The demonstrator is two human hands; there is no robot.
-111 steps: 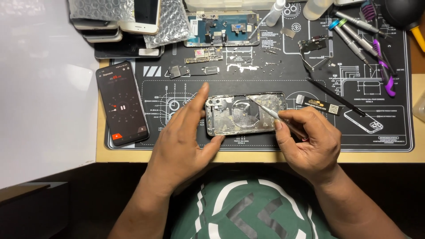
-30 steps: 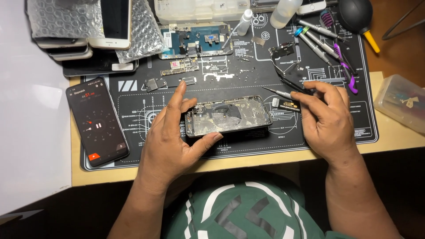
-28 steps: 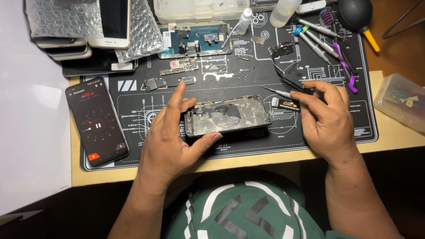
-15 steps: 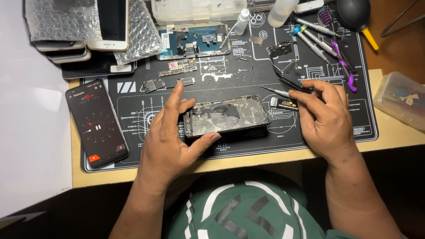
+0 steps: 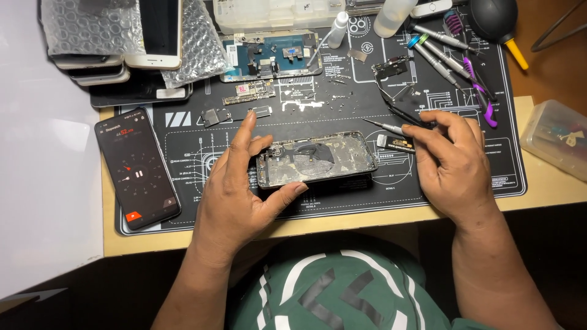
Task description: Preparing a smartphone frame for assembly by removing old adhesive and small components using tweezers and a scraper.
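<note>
Left hand: my left hand [image 5: 235, 189] gripped the opened phone housing [image 5: 315, 160] at its left end, thumb under the near edge, fingers across the far edge; the palm hid that corner of the housing.
Phone housing: it lay lengthwise on the black repair mat [image 5: 507, 165], near the mat's front edge, its inside facing up; I could not make out the small parts within it.
Right hand: my right hand [image 5: 455, 162] sat just right of the housing, fingers pinched on a thin screwdriver [image 5: 385, 126] whose tip pointed left; my fingers covered most of its handle.
Under the right hand: black tweezers [image 5: 403, 114] ran beneath the fingertips, and I could not tell whether I held them too.
Left of the mat: a dark phone [image 5: 137, 169] lay face up, screen lit.
Far edge: stacked phones in bubble wrap [image 5: 92, 27], a bottle [image 5: 391, 9] and a black blower [image 5: 494, 17] were cut off by the frame.
Right edge: a clear plastic box [image 5: 553, 135], contents blurred.
Far right of mat: several screwdrivers [image 5: 443, 58] lay in a loose row.
</note>
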